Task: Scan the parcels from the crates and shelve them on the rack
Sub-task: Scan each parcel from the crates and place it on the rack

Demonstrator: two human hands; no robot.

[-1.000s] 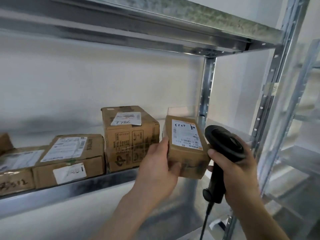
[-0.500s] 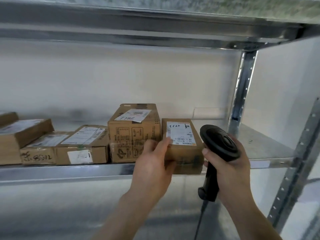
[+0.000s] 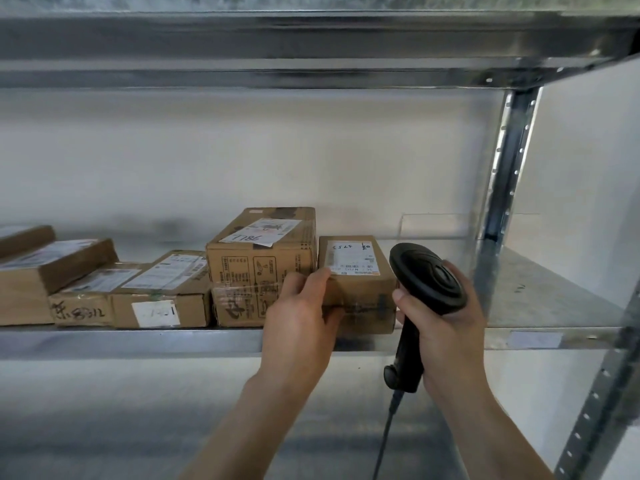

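Grey galvanised metal shelf: mottled, dull sheen. Small brown cardboard parcel: matt, white paper label. Taller cardboard box: glossy clear tape. Black plastic handheld scanner: smooth, semi-matt.

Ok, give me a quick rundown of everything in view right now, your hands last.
small parcel: 1, brown with white label, on the shelf's front edge, right of the tall parcel
tall parcel: 1, brown, marked 7862, mid-shelf
flat parcels: about 4, brown, left along the shelf
rack shelf: 1, galvanised grey, bare at right
scanner: 1, black, corded
left hand: grips the small parcel
right hand: holds the scanner
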